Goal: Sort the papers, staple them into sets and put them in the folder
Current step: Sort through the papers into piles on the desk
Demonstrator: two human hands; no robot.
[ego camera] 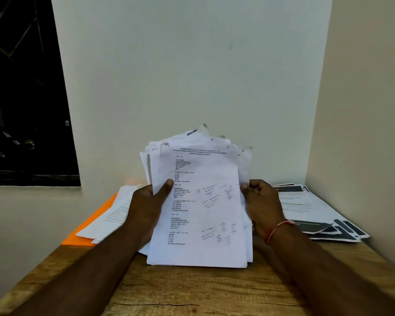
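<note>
Bare wooden desk up front is the only free room. Both hands are clamped on a messy stack of papers: left hand pinches the left edge, thumb across the front sheet; right hand, with a red thread on the wrist, curls round the right edge. Stack stands nearly upright, long axis vertical, bottom edge at the desk, tops fanned out and leaning toward the wall. Both forearms come in low, angling inward. Left of the grip, loose sheets lie on an orange folder at the desk's left edge. Right side, dark-printed sheets fill the corner against the side wall.
</note>
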